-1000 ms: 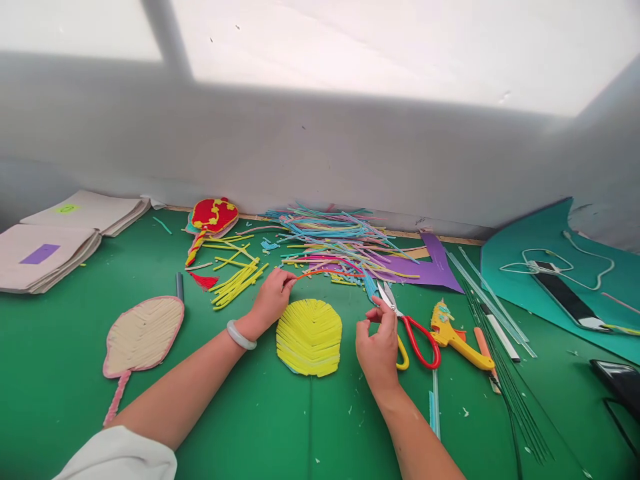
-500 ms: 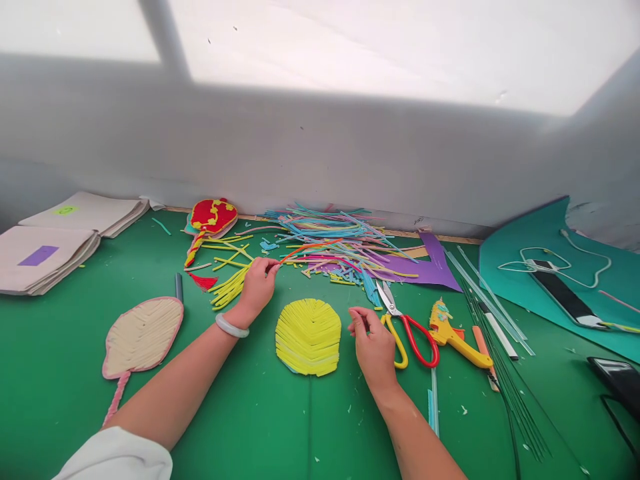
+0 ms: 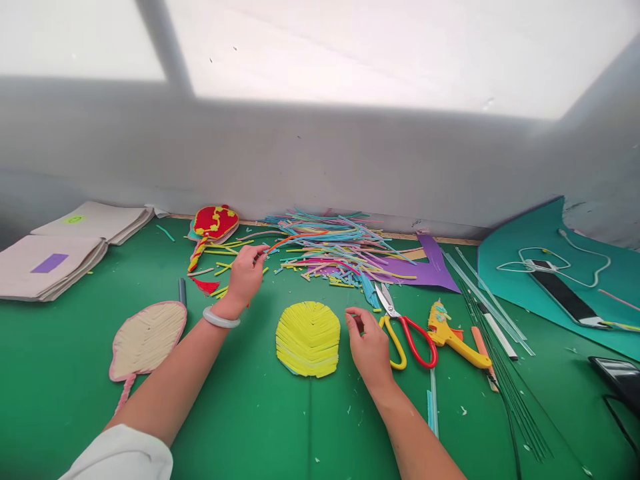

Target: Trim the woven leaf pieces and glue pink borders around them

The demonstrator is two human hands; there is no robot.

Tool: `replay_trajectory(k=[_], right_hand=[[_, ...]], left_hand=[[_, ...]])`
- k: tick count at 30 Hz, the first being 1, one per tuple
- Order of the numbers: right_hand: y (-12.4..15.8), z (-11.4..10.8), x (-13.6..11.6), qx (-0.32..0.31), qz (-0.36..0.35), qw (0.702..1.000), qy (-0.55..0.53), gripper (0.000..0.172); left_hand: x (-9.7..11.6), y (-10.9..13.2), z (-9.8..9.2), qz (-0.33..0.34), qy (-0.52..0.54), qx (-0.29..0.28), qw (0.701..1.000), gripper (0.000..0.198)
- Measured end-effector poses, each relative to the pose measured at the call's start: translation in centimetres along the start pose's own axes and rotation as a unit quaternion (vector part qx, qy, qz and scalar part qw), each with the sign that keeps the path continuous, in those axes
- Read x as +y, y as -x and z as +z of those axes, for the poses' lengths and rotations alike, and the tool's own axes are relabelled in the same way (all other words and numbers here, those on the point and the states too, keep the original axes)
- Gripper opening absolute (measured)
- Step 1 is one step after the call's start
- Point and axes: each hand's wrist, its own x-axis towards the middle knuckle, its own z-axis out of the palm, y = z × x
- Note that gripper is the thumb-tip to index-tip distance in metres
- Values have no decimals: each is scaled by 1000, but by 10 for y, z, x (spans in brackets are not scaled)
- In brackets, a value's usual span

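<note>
Left hand (image 3: 244, 277), clamped on orange strip (image 3: 296, 237), had moved left. Right hand (image 3: 369, 343) showed unclear closure. Wall (image 3: 300, 160) backed green desk (image 3: 230, 413).

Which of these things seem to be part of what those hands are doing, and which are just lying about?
Likely involved:
orange strip, pinched in the left hand
yellow ribbed piece, left of the right hand
scissors, right of that hand
colourful strip pile

Probably just lying about:
phone-like device, right
paper stacks, far left
black object, right edge
</note>
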Motion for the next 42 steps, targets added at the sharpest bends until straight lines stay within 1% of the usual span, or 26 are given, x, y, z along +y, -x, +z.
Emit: replay_trajectory(k=[2,4,6,8,10,11,13,16,18,20,23,25,28,30,33,35,38,40,42], right_hand=[[0,0,1,-8,15,1000,3,37],[0,0,2,-13,25,1000,4,40],[-2,-1,2,-14,28,1000,1,40],[-4,-2,2,-14,27,1000,-8,39],[-5,-2,1,-14,31,999,-20,37],[-4,-2,0,-16,38,999,-27,36],[-2,-1,-2,-21,60,997,-46,38],[2,0,-4,-36,102,990,-89,41],[4,1,-3,-49,133,982,-123,44],[5,2,-2,-62,162,973,-152,45],[6,4,1,-79,191,960,-190,47],[7,4,2,-90,199,952,-213,49],[9,4,2,-99,206,943,-242,51],[9,3,3,-101,211,938,-257,51],[7,4,5,-104,215,931,-277,52],[7,5,6,-107,214,926,-291,51],[8,8,7,-115,202,921,-312,47],[10,10,7,-121,190,919,-322,45],[11,12,6,-127,179,919,-328,43]], left_hand=[[8,-10,7,28,-5,-34,999,22],[14,-26,15,49,-13,-69,996,21],[19,-45,21,52,-28,-84,995,23],[25,-58,24,44,-42,-83,995,36],[32,-57,24,36,-44,-89,994,47],[36,-51,23,33,-39,-100,994,47],[45,-27,18,30,-21,-137,990,42],[51,27,3,7,5,-196,981,38],[50,61,-11,-41,14,-217,975,40],[45,87,-24,-107,26,-228,967,45],[41,110,-35,-216,67,-237,945,48],[45,118,-37,-278,122,-243,921,50],[57,123,-37,-349,225,-245,876,51],[65,123,-38,-385,286,-231,847,52],[69,120,-43,-428,352,-205,807,51],[71,117,-47,-446,385,-203,782,48],[76,116,-49,-451,419,-232,754,45],[82,116,-47,-443,426,-258,746,45],[87,114,-44,-431,421,-269,751,46]])
